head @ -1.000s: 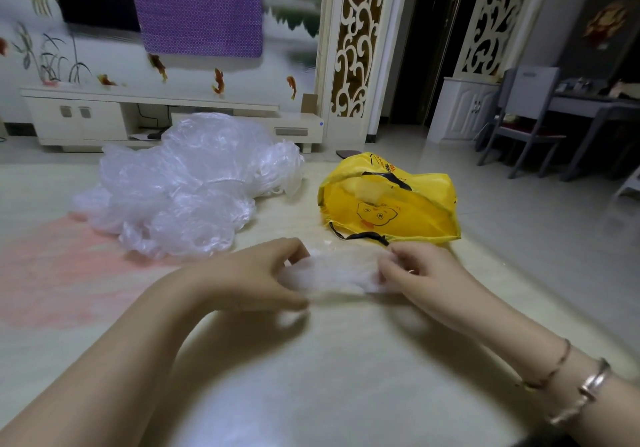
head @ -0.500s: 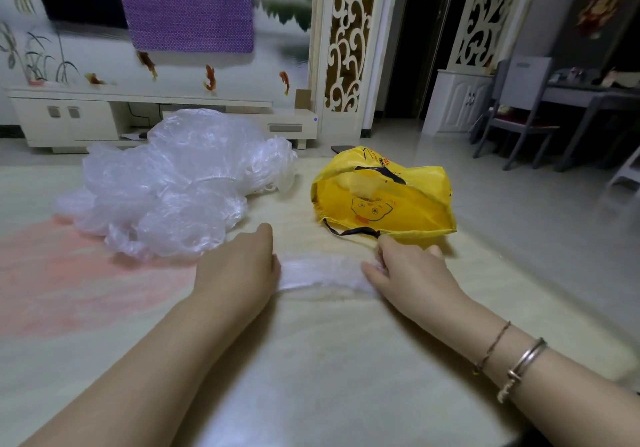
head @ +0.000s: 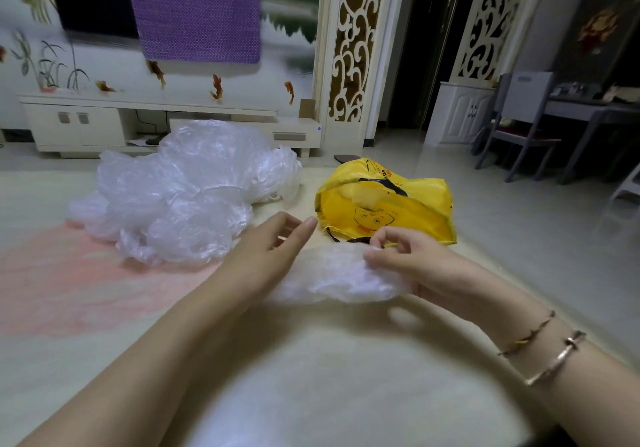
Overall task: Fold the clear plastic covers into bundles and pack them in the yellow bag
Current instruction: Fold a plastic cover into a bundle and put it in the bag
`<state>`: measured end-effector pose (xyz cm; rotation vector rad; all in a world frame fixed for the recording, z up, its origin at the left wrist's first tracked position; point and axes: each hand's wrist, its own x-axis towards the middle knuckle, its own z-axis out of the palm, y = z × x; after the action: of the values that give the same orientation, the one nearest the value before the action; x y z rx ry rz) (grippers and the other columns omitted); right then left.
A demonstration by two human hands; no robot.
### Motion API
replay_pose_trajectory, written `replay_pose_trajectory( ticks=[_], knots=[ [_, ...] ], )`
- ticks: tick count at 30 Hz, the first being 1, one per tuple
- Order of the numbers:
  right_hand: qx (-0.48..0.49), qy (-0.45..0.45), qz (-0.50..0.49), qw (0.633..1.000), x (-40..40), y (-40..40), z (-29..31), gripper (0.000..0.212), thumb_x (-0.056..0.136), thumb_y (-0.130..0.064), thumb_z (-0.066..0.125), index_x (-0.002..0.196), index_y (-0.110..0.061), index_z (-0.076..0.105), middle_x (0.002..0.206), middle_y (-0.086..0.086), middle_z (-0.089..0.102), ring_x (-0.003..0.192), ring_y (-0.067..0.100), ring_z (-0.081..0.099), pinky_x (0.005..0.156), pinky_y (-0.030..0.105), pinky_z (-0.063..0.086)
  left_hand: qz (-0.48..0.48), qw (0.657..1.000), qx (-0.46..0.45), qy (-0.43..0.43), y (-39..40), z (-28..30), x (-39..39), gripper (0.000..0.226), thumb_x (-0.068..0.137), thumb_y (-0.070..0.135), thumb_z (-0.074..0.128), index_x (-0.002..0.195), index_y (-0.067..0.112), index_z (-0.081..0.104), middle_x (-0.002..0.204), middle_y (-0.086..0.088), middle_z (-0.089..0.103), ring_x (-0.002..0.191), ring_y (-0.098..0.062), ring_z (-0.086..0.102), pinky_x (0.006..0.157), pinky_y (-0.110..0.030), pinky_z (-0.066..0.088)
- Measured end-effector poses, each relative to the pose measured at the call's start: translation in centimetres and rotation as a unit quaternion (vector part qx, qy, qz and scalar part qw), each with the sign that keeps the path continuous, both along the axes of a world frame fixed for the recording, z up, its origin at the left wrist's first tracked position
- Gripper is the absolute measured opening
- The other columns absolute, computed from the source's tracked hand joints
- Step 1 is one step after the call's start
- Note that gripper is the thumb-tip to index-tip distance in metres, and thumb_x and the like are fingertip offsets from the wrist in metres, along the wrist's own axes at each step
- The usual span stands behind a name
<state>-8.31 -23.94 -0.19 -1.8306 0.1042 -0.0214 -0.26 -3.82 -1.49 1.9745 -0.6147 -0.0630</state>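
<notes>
One cover (head: pixel 341 275) was being folded, not yet packed.
Right hand (head: pixel 412 266) pinched it; left hand (head: pixel 273 252) lay open beside; next, roll tighter toward the bag (head: pixel 388 204) just beyond.

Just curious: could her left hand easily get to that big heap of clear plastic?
Probably yes. The left hand, fingers relaxed, sits right beside the heap of clear covers, with nothing between them.

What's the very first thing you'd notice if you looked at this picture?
Probably the bright yellow bag with a cartoon face, lying on the pale table just beyond the hands. Next, the big puffy pile of clear plastic covers to its left. In front, the right hand grips a scrunched plastic bundle, with the left hand open beside it.
</notes>
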Motion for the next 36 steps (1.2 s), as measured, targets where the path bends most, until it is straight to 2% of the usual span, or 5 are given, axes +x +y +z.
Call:
replay_pose_trajectory(
  ticks=[9, 16, 23, 28, 36],
  knots=[
    [0.128, -0.060, -0.045, 0.989, -0.3, -1.1, 1.7, 0.023, 0.079, -0.021, 0.068, 0.098, -0.014, 0.058, 0.087, 0.002, 0.064, 0.069, 0.012, 0.063, 0.057, 0.024, 0.054, -0.194, 0.948, -0.076, 0.239, 0.1, 1.1, -0.8, 0.044, 0.074, 0.026, 0.081, 0.115, 0.024, 0.065, 0.095, -0.012, 0.067, 0.086, -0.018, 0.063, 0.069, -0.027, 0.048],
    [-0.436, -0.368, -0.044, 0.820, -0.1, -0.1, -1.0, 0.053, 0.078, -0.030, 0.063, 0.126, -0.024, 0.041, 0.134, -0.004, 0.045, 0.125, 0.017, 0.043, 0.102, 0.031, 0.037, -0.002, 0.926, -0.260, 0.275, -0.3, 0.9, -0.2, 0.036, 0.087, 0.001, 0.064, 0.120, 0.014, 0.057, 0.098, -0.014, 0.069, 0.072, -0.019, 0.066, 0.051, -0.023, 0.054],
    [-0.547, -0.341, 0.075, 0.761, 0.1, 1.6, -2.5, 0.049, 0.063, -0.006, 0.067, 0.106, -0.022, 0.050, 0.120, -0.003, 0.053, 0.113, 0.021, 0.045, 0.091, 0.028, 0.035, 0.042, 0.943, -0.171, 0.283, -1.6, -0.2, -1.1, 0.045, 0.086, -0.006, 0.060, 0.127, 0.009, 0.045, 0.094, -0.014, 0.062, 0.064, -0.021, 0.064, 0.049, -0.026, 0.056],
    [-0.488, -0.298, 0.126, 0.811, 0.2, 1.3, -3.2, 0.022, 0.072, -0.008, 0.059, 0.091, -0.019, 0.060, 0.089, -0.005, 0.058, 0.088, 0.017, 0.045, 0.075, 0.035, 0.041, 0.078, 0.996, 0.030, -0.044, -0.7, -0.4, -0.6, 0.042, 0.077, 0.006, 0.069, 0.113, 0.022, 0.053, 0.097, 0.007, 0.056, 0.074, -0.003, 0.052, 0.060, -0.014, 0.042],
    [-0.341, -0.181, 0.147, 0.911, 0.0, 1.2, -2.5, 0.023, 0.074, -0.024, 0.053, 0.087, -0.013, 0.068, 0.085, -0.004, 0.065, 0.081, 0.009, 0.058, 0.071, 0.030, 0.049, -0.079, 0.990, 0.077, 0.085, -1.3, -0.3, -1.0, 0.021, 0.096, 0.014, 0.047, 0.088, 0.011, 0.067, 0.069, 0.000, 0.069, 0.054, -0.007, 0.060, 0.056, -0.017, 0.047]
  ],
)
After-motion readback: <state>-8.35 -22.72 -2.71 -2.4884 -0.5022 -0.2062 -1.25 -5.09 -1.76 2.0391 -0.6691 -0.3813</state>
